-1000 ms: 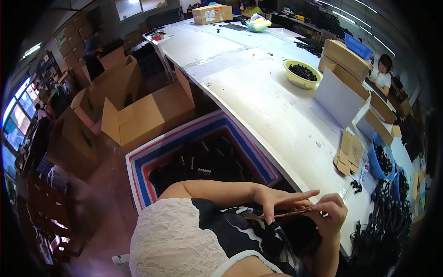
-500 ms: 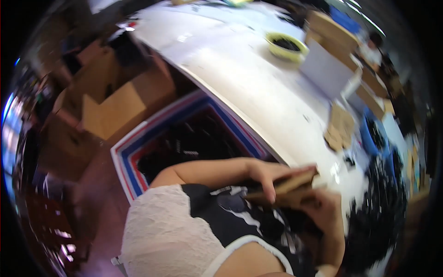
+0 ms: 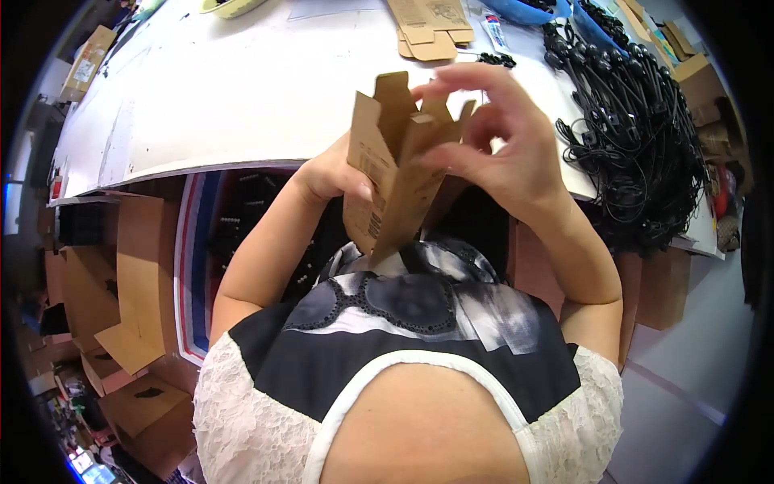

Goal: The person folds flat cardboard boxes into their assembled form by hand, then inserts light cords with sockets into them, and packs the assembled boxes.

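Observation:
A small brown cardboard box [image 3: 393, 189] stands tilted in front of my chest, its top flaps up and its body opened out. My left hand [image 3: 339, 171] is closed round its left side, thumb on the near face and fingers behind. My right hand [image 3: 504, 133] is at the top flaps on the right side. Its thumb and forefinger are spread apart and a little blurred, with nothing gripped between them. Flattened brown cartons [image 3: 431, 28] lie on the white table [image 3: 234, 105] beyond the box.
A heap of black cables [image 3: 633, 153] hangs over the table's right edge. Blue basins [image 3: 528, 10] and a yellow bowl [image 3: 230, 6] stand at the far side. A tube [image 3: 494, 32] lies beside the flat cartons. Big open cardboard boxes [image 3: 141, 282] stand at lower left, beside a striped bag [image 3: 187, 266].
The view has swung round to face the table squarely. The carton, flatter between both hands before, is now opened into a box shape. My right hand has come up to its flaps.

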{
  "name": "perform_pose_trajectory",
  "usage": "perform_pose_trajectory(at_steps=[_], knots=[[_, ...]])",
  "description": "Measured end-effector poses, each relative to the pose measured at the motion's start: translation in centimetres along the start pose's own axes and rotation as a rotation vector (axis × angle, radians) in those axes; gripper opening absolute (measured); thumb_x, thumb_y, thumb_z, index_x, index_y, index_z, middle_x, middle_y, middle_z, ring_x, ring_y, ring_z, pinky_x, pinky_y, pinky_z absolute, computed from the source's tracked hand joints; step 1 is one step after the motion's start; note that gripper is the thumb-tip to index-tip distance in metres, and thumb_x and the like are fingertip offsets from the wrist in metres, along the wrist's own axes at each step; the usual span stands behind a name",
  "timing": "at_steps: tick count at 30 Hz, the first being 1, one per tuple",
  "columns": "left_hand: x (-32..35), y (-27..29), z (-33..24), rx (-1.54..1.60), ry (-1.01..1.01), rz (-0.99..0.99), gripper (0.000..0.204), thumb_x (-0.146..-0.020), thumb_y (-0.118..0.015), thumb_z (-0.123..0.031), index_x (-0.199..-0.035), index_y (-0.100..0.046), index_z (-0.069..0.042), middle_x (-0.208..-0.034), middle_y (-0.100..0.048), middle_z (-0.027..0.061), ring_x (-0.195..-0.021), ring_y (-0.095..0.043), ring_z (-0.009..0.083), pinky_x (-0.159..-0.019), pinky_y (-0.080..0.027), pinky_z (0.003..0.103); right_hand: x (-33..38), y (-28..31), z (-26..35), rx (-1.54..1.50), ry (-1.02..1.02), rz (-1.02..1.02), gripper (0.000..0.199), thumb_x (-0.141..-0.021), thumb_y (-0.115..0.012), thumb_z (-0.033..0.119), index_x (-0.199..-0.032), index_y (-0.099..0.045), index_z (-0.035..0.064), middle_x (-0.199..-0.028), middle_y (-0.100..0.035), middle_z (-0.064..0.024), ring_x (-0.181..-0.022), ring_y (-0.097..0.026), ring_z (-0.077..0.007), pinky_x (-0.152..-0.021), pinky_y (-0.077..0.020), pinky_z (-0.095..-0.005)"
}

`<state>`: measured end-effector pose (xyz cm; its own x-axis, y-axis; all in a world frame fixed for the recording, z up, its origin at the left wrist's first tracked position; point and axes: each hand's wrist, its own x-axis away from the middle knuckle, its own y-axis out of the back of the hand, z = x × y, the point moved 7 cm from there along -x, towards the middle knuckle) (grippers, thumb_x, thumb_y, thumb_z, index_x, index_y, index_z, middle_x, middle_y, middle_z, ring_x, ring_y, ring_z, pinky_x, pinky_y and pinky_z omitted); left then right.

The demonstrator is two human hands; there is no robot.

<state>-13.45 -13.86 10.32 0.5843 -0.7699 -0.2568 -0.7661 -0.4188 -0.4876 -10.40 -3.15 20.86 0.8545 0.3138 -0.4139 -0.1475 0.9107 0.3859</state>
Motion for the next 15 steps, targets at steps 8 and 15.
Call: perform_pose_trajectory(at_steps=[8,15], knots=[[-0.4,2.1,0.1,0.095,-0.142,0.015,0.129,-0.041,-0.088,-0.030,-0.141,-0.010,-0.008,-0.138,-0.033,0.0112,-0.125,-0.037,0.0248,-0.104,-0.030,0.039,0.8,-1.8,0.5,0.577,0.460,-0.005,0.039,-0.066,-0.074,0.016,-0.102,-0.064,0.0044,-0.099,-0.063,-0.0115,-0.081,-0.064,-0.0255,-0.067,-0.0534,-0.0298],[-0.4,2.1,0.2,0.112,-0.153,0.082,0.135,-0.035,-0.091,-0.032,-0.141,-0.010,-0.008,-0.133,-0.037,0.0142,-0.121,-0.041,0.0256,-0.102,-0.032,0.037,-0.6,-2.5,-1.2,0.406,0.310,0.224,0.037,-0.067,-0.073,0.023,-0.099,-0.065,0.0060,-0.092,-0.065,-0.0085,-0.073,-0.064,-0.0220,-0.062,-0.0523,-0.0273]])
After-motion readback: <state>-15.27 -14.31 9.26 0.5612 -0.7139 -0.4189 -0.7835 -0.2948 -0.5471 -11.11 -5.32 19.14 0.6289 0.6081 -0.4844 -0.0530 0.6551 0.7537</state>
